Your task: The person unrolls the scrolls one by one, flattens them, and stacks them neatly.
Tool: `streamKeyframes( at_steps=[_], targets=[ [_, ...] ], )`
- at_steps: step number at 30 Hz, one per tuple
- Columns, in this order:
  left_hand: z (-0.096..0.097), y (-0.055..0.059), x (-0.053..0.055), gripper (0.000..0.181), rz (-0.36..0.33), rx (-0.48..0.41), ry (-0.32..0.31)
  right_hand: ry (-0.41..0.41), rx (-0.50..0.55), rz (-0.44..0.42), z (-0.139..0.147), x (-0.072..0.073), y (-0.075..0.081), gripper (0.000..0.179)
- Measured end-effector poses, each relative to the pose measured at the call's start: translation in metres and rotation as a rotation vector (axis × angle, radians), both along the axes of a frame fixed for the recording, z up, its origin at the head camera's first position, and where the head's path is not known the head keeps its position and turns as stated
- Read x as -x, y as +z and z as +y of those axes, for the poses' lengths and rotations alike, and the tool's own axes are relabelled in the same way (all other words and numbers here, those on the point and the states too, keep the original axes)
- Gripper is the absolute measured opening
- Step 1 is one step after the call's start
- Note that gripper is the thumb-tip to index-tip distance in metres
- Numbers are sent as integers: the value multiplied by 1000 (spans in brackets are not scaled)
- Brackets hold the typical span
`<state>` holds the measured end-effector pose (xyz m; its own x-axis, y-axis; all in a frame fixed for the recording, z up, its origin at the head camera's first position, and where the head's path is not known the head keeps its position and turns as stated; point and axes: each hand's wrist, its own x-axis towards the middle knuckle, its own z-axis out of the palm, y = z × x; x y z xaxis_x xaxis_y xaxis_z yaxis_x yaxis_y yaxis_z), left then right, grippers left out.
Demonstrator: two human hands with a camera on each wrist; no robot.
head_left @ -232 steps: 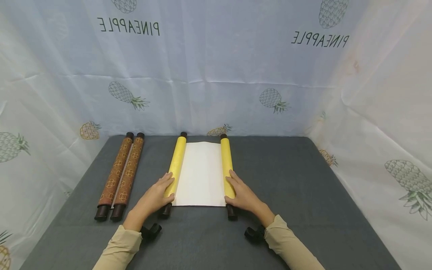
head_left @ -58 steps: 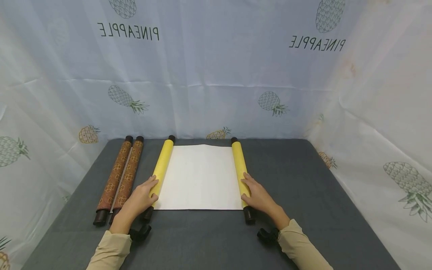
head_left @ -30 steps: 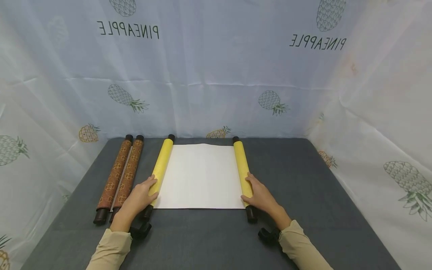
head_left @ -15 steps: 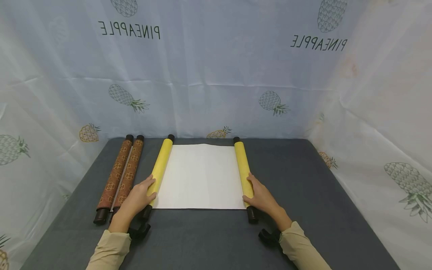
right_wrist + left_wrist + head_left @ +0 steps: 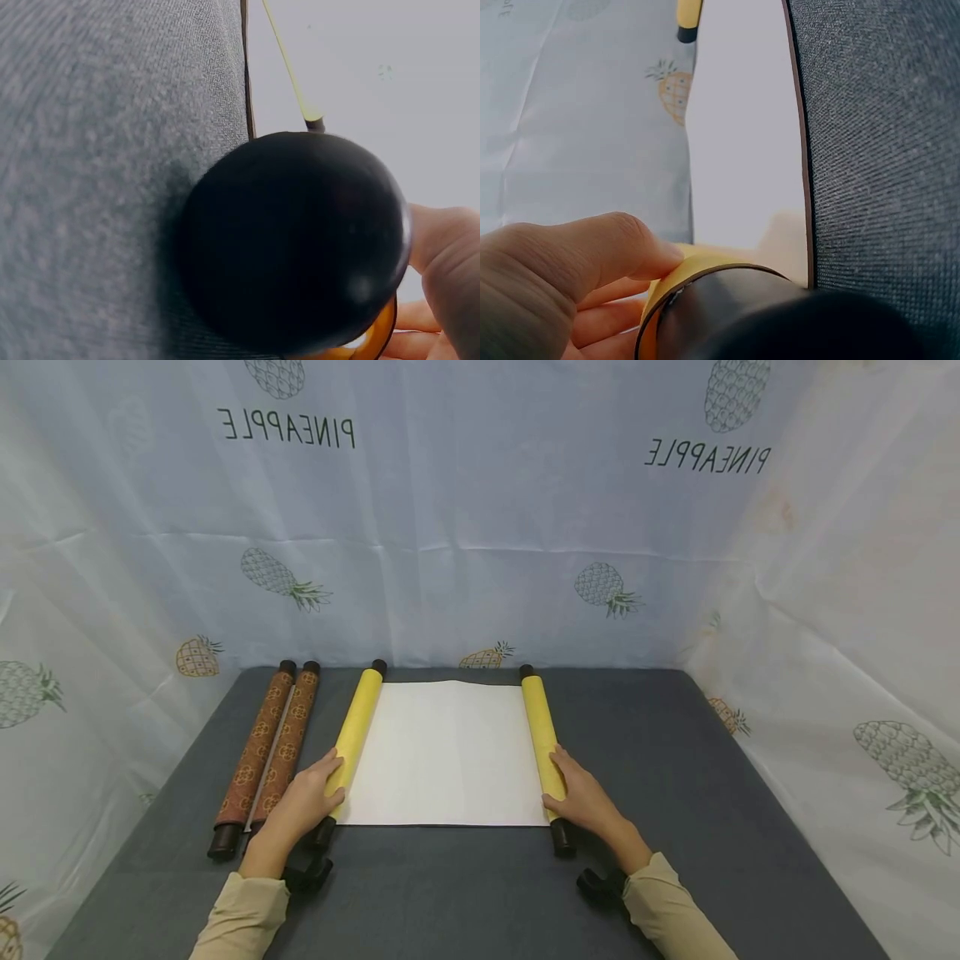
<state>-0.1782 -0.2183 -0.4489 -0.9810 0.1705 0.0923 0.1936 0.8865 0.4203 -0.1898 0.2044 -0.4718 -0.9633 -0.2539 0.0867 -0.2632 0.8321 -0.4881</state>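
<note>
Beige sleeves (image 5: 242, 914) rose from the bottom edge of the frame as a yellow scroll (image 5: 450, 768) was worked on a dark grey surface (image 5: 450, 902). The handling appeared partway along: a broad stretch lay bared, while how much was wound on the rolls could not be told. Left of centre, the left grip (image 5: 300, 802) curled around the left yellow roll (image 5: 358, 714) near its lower end, just above a black knob (image 5: 322, 835). Right of centre, the right grip (image 5: 588, 797) clasped the right yellow roll (image 5: 540, 718) likewise, thumb toward the middle. Between them the white sheet (image 5: 450, 735) spread. Farther up at left, a brown patterned scroll (image 5: 292, 727) lay outside either grip. Pineapple-print cloth (image 5: 465, 485) hung behind.
</note>
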Motion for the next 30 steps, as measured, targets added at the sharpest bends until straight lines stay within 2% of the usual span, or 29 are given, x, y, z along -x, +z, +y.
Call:
streamKeyframes(
  at_steps=[9, 17, 24, 30],
  targets=[
    [-3, -2, 1, 55, -23, -15, 16, 3, 7, 12, 3, -1, 2, 69],
    [-3, -3, 1, 55, -7, -10, 7, 27, 36, 40, 5, -1, 0, 59],
    [-3, -1, 2, 53, 7, 5, 1, 46, 12, 95, 5, 1, -1, 59],
    [-3, 0, 1, 52, -1, 20, 6, 60, 8, 77, 4, 2, -2, 59]
  ],
)
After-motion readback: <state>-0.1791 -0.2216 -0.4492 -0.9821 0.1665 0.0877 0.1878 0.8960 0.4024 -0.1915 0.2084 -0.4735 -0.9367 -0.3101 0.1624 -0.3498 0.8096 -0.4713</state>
